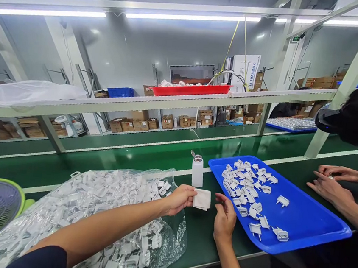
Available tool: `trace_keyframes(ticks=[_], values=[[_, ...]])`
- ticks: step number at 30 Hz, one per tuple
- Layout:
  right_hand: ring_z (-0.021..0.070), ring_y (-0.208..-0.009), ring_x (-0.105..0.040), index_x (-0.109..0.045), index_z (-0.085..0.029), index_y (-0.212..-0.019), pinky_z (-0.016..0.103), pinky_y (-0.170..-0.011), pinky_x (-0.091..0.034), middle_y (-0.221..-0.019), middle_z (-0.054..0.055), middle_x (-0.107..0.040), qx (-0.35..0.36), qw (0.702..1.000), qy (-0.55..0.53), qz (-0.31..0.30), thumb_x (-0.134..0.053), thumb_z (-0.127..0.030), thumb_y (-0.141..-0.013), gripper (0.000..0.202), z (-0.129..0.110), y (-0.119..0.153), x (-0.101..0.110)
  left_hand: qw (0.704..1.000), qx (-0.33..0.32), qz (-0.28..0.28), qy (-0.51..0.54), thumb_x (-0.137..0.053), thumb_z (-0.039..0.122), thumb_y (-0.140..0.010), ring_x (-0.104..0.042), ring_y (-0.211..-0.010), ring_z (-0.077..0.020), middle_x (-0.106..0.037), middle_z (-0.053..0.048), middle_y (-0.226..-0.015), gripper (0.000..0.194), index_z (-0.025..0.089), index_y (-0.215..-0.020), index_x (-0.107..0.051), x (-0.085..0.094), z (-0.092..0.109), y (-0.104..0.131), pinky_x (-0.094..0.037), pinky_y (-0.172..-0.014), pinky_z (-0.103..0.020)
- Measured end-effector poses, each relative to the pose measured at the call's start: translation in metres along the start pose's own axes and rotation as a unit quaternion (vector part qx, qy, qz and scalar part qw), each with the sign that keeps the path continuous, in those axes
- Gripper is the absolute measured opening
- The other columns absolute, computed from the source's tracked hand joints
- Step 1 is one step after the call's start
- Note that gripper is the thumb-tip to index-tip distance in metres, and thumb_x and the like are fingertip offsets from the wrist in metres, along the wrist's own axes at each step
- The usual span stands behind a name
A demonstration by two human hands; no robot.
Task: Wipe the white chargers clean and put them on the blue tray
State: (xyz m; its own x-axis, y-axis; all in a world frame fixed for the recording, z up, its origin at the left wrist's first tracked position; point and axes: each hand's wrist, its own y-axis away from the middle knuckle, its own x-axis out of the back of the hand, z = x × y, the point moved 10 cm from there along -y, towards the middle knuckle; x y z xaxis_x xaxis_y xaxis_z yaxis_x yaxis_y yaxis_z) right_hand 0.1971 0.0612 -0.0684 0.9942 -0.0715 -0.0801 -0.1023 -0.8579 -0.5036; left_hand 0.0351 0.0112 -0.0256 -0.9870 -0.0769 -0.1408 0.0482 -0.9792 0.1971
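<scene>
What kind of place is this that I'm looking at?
Probably a factory assembly line: there's a long green work surface, a blue tray of small white plastic parts, and cardboard boxes on shelving behind.

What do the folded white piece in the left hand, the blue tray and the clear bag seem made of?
Folded white piece: matte, layered, so cloth or paper; I can't tell which.
Blue tray: probably moulded plastic, with a smooth sheen and rounded rim.
Clear bag: likely thin plastic film, being see-through, crinkled and full of glints.
</scene>
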Motion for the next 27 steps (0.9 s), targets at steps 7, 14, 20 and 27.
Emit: trace_keyframes(ticks=[7,14,20,27], values=[[0.0214,-0.097,-0.061,-0.064,-0.019,-0.113,0.04,-0.083,-0.054,-0.113,0.006,-0.062,0.06,0.995,0.031,-0.073,-0.07,-0.037,-0.091,0.029,-0.033,0.002,-0.015,0.999,0.002,0.005,0.043,-0.067,0.02,-0.083,-0.076,-0.083,-0.0236,-0.08,-0.017,-0.09,0.016,0.008,-0.093,-0.074,0.001,-0.001,0.001,-0.056,-0.09,-0.039],[0.0242,-0.107,-0.06,-0.073,-0.02,-0.104,0.045,-0.092,-0.052,-0.113,0.006,-0.064,0.14,0.977,0.05,-0.15,-0.075,-0.03,-0.086,0.021,-0.054,0.01,-0.037,0.999,-0.003,-0.018,0.047,-0.063,0.017,-0.08,-0.075,-0.088,-0.0227,-0.079,-0.017,-0.094,0.022,0.006,-0.095,-0.075,-0.004,0.003,0.008,-0.056,-0.088,-0.034],[0.022,-0.107,-0.063,-0.074,-0.022,-0.106,0.045,-0.094,-0.052,-0.112,0.005,-0.072,0.162,0.973,0.046,-0.156,-0.064,-0.027,-0.096,0.015,-0.052,0.011,-0.038,1.0,0.002,-0.018,0.02,-0.064,0.012,-0.075,-0.075,-0.081,-0.0193,-0.08,-0.015,-0.091,0.023,0.007,-0.093,-0.076,-0.003,0.002,0.006,-0.057,-0.085,-0.031],[0.0276,-0.111,-0.06,-0.077,-0.027,-0.115,0.047,-0.096,-0.052,-0.119,0.009,-0.073,0.156,0.972,0.038,-0.173,-0.075,-0.029,-0.086,0.03,-0.053,0.013,-0.043,1.0,0.003,-0.022,-0.013,-0.066,0.015,-0.078,-0.075,-0.078,-0.0185,-0.079,-0.012,-0.086,0.021,0.008,-0.095,-0.076,-0.007,0.007,0.008,-0.056,-0.084,-0.03]])
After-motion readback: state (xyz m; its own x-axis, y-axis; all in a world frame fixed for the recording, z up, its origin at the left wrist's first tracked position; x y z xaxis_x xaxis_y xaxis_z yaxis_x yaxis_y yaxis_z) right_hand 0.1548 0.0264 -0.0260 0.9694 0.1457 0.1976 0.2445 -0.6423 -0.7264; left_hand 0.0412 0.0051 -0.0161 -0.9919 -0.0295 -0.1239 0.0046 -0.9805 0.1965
